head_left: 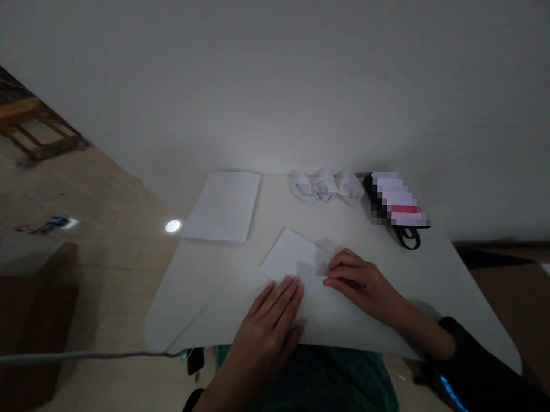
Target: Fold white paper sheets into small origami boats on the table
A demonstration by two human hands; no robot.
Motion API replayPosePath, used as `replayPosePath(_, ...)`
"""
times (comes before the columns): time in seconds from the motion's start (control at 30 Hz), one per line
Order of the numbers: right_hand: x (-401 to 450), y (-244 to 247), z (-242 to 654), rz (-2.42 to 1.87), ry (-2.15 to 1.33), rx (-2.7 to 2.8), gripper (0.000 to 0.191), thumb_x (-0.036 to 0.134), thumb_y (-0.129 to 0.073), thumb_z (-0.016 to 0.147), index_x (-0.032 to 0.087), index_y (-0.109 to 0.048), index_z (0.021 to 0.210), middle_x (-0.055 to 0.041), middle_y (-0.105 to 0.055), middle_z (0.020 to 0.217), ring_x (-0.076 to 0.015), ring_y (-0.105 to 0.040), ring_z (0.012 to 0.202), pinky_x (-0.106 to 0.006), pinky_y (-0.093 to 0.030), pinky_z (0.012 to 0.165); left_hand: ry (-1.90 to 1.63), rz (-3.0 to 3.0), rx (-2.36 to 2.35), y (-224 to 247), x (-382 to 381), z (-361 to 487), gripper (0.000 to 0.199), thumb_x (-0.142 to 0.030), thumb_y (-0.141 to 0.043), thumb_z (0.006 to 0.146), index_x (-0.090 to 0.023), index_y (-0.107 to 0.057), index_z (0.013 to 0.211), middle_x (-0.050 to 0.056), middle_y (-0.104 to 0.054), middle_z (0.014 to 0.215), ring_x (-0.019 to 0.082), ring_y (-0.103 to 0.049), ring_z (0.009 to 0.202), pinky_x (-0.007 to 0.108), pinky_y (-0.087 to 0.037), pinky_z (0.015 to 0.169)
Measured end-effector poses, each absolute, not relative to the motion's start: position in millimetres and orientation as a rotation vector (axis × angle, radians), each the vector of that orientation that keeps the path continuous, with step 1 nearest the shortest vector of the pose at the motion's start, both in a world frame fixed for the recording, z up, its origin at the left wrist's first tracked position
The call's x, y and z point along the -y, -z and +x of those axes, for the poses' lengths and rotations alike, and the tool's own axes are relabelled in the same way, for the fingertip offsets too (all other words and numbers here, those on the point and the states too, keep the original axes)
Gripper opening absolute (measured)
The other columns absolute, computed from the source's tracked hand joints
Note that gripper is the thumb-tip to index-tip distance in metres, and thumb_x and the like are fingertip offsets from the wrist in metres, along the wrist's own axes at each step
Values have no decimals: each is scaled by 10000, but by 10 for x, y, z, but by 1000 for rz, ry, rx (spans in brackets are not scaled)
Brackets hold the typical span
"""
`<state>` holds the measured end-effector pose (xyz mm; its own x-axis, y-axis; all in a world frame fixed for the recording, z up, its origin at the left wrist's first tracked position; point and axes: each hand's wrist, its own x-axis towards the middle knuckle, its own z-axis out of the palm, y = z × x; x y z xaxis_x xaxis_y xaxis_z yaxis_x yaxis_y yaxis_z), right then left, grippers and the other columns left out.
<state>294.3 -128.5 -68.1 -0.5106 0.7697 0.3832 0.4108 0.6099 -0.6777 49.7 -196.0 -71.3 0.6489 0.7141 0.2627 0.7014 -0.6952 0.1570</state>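
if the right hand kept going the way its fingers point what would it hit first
The bare right hand points left, over the folded white paper sheet, so it would probably meet the left hand's fingertips first, though depth is hard to judge from this view.

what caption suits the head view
Left hand and right hand on folded white paper on a pale table, three folded paper shapes beyond

Teal top (314,381), black sleeves (480,387)
The top is a dark blue-green, showing in a strip down the middle of the chest. The right sleeve has a rounded cuff partway along the forearm and a bright blue strip near its lower edge. A sliver of left sleeve (192,402) shows at the bottom. The left hand (266,326) and right hand (362,287) are bare.
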Motion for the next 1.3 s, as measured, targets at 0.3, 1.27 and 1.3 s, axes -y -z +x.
replayPosePath(0.3,1277,723,2846,-1213,-570,2220,262,304,-577,932,195,-583,694,-31,-612,767,-181,-549,776,-354,-428,743,-627,2848,-1266,776,2130,563,477,-134,-493,890,-44,-482,1358,172,-521,1414,269,-446,1357,394,-487,1053)
replayPosePath(1.27,1202,704,2710,-1448,-601,2236,277,267,-633,895,186,-617,630,-20,-592,725,-198,-528,806,-355,-345,736,-479,2556,-1334,663,1948,605,502,-262,-540,920,-109,-435,1387,138,-470,1463,282,-518,1145,454,-483,928)
replayPosePath(1.3,1200,702,2710,-1450,-599,2239,272,263,-637,892,186,-618,631,-20,-592,726,-198,-530,804,-353,-345,732,-481,2549,-1325,657,1937,594,485,-253,-539,920,-117,-446,1376,136,-480,1455,280,-517,1152,452,-485,929)
